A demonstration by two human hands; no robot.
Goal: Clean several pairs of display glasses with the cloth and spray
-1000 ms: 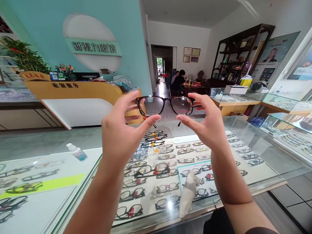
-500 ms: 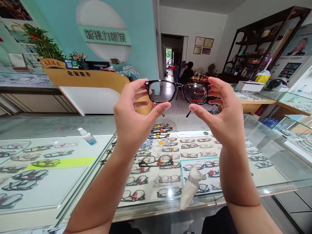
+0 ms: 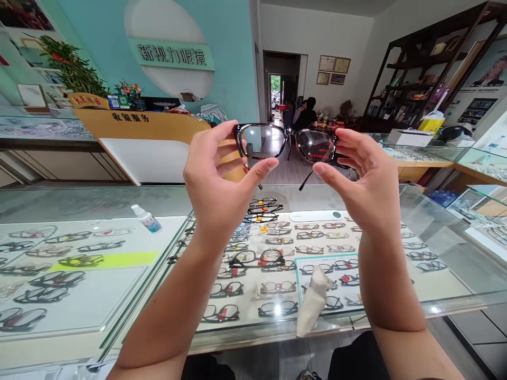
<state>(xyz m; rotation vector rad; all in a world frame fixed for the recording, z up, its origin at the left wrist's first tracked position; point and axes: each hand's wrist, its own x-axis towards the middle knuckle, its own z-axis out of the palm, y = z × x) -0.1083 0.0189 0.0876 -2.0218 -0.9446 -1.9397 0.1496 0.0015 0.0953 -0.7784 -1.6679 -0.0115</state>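
Dark-framed glasses (image 3: 291,133) held up above a glass counter (image 3: 443,285)

The glasses are in the air, well above the display and roughly level, lenses facing the wearer of the camera. The left hand (image 3: 212,182) pinches their left end, forefinger at the upper outer corner and thumb tip at the lower rim. The right hand (image 3: 366,171) mirrors it at the other end, forefinger at the upper corner and thumb just below the lens; the remaining fingers of that grip are bent behind the frame. Red lettering (image 3: 319,156) shows on the right lens, and the dark tips of the sidepieces (image 3: 306,181) hang below the frame.

Rows of eyeglasses fill the counter underneath. A pale cloth (image 3: 312,303) lies near its front edge, overlapping a teal-bordered card (image 3: 297,274). A black pair (image 3: 271,257) sits left of the cloth, farther from the edge, and a small cluster of frames (image 3: 263,217) lies behind it. On the left part of the counter is a white-capped bottle (image 3: 147,219), beyond a yellow-green strip (image 3: 130,259).

At the back, a person in black (image 3: 307,117) sits near a doorway, and a dark shelf (image 3: 420,66) stands against the right wall.
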